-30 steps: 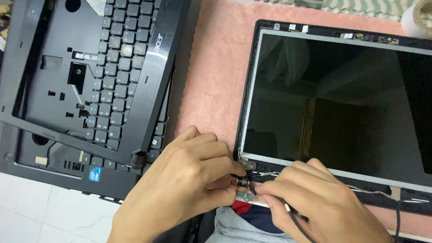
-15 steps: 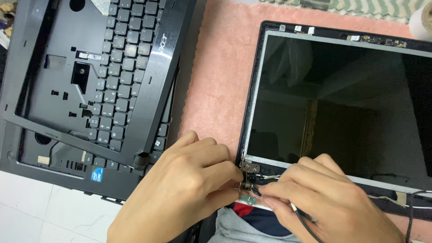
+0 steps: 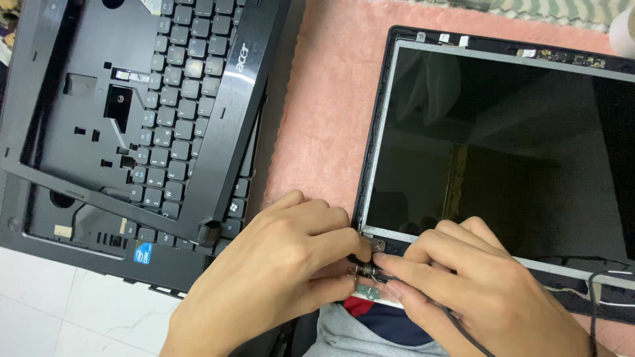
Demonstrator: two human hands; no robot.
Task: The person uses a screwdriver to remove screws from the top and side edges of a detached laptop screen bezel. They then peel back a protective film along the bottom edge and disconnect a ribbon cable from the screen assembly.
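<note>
Two hands are seen pressed together at the lower left corner of a laptop screen panel (image 3: 503, 152), which lies face up on a pink mat (image 3: 324, 112). The left hand (image 3: 278, 264) is closed in a pinching grip on a small metal hinge (image 3: 367, 268) at that corner, thumb and forefinger meeting on the bracket. The right hand (image 3: 463, 284) is likewise closed, its fingertips (image 3: 390, 264) set against the same hinge from the other side, and a thin black cable (image 3: 456, 324) is seen passing beneath its fingers. Whether the cable itself is gripped cannot be told. The hinge is found just at the panel's corner, touching the silver frame edge, above a piece of grey, red and navy clothing (image 3: 370, 327) at the bottom of the view.

Compared with the earlier pictures, little is changed: both hands are kept at the same corner, with the fingertips drawn slightly closer over the hinge. The screen panel has been shifted slightly to the right within the view, and more of the pink mat is shown between it and the keyboard.

To the left, a dismantled black laptop base with keyboard (image 3: 178, 125) is laid, well apart from the hands' work, with a loose black bezel frame (image 3: 99, 192) resting across it. A white tiled floor (image 3: 79, 311) is shown at lower left.
</note>
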